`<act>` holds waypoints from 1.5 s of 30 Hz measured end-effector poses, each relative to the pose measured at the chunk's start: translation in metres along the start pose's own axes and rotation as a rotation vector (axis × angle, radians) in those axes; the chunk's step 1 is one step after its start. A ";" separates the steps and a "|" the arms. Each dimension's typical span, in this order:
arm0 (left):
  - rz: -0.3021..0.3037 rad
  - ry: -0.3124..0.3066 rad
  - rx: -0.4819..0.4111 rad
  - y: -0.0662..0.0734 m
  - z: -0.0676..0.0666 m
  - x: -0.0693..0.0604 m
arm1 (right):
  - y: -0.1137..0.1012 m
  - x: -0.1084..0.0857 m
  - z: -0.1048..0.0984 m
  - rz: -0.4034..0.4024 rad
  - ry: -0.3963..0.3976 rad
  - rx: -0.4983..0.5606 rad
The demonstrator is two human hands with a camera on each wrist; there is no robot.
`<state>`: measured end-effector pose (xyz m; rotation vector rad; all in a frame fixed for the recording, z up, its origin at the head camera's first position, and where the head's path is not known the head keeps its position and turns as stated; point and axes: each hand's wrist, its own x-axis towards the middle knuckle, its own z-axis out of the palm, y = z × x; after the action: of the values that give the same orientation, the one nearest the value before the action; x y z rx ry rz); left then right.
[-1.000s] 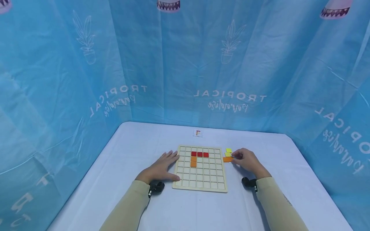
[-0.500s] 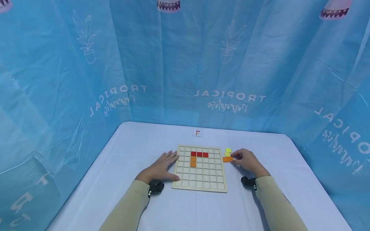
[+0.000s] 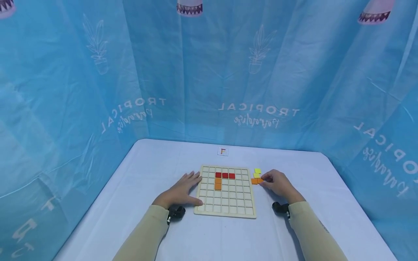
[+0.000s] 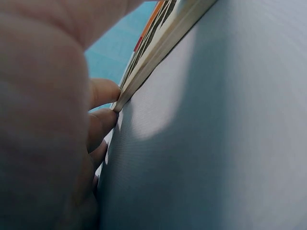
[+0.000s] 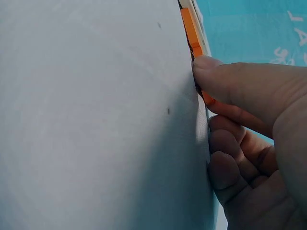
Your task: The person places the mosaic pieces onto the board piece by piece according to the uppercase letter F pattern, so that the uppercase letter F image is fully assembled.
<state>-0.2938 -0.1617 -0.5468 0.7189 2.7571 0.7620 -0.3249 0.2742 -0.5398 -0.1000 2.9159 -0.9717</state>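
A pale gridded board (image 3: 225,216) holds three red tiles (image 3: 225,175) in a row and orange tiles (image 3: 217,183) in a column below the leftmost red one. My left hand (image 3: 180,190) rests spread at the board's left edge, thumb on its lower left corner; the left wrist view shows fingertips against the board's rim (image 4: 144,69). Right of the board, my right hand (image 3: 280,185) pinches an orange tile (image 3: 259,180) between thumb and index finger. Another orange tile (image 3: 254,181) lies against it. The right wrist view shows the thumb over the pinched tile (image 5: 207,97).
Two yellow tiles (image 3: 257,170) lie just beyond the orange ones. A small card (image 3: 223,151) with a coloured grid pattern lies behind the board on the white table (image 3: 156,156). Blue curtains (image 3: 202,83) stand around the table's back and sides.
The head view has tilted slightly. My right hand and the pinched orange tile have shifted very slightly, and the seam between the two orange tiles shows more clearly. My left hand stays on the board.
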 end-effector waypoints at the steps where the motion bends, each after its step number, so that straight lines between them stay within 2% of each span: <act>1: -0.001 0.001 -0.001 0.000 0.000 0.000 | 0.000 0.000 0.000 -0.003 -0.001 -0.001; 12: 0.014 0.002 0.005 -0.001 0.001 -0.001 | 0.001 -0.004 -0.003 0.003 0.011 -0.005; 27: 0.014 0.006 0.001 -0.002 0.001 0.000 | -0.005 0.002 -0.002 -0.011 0.008 0.037; 32: 0.017 0.007 -0.009 -0.002 0.000 -0.001 | -0.015 0.002 0.000 -0.058 -0.003 0.057; 40: 0.017 0.005 -0.010 -0.001 0.000 -0.001 | -0.037 0.000 0.006 -0.226 0.003 0.072; 45: 0.016 -0.002 -0.016 0.000 -0.001 -0.002 | -0.051 0.000 0.013 -0.252 -0.011 0.095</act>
<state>-0.2930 -0.1632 -0.5458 0.7388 2.7435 0.7855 -0.3216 0.2256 -0.5189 -0.4760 2.8905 -1.1365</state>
